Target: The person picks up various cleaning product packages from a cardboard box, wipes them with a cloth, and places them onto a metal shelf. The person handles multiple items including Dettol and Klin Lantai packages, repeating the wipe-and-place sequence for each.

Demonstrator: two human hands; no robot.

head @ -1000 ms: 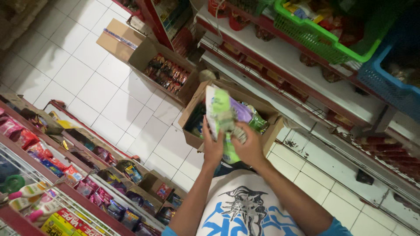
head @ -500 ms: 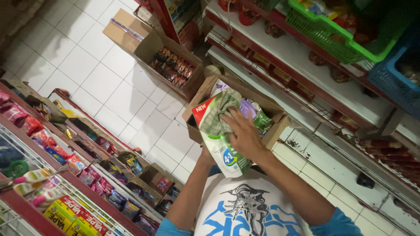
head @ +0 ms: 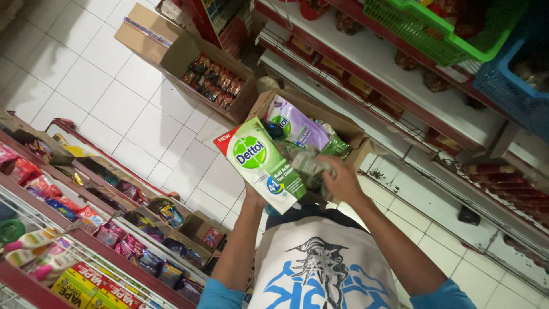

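Note:
My left hand [head: 255, 198] grips a white and green refill pouch [head: 264, 163] from below, front side up. It hovers over an open cardboard box [head: 350, 127] on the floor. My right hand [head: 343, 180] is just right of the pouch, closed on a crumpled greenish packet [head: 309, 163] at the box's near edge. Inside the box lie a purple pouch [head: 299, 129] and a green one [head: 336, 147]. My white shirt with a blue print [head: 320, 269] fills the bottom of the view.
A second open box of dark sachets [head: 213, 81] and a closed carton [head: 142, 33] stand further along the white tiled floor. Shelves of small packets [head: 114, 229] run on the left. Red shelving on the right carries a green basket [head: 446, 34] and a blue one [head: 520, 74].
The white and green pouch has turned so its front faces up and has shifted left. My right hand has come off it and moved right, onto the crumpled packet.

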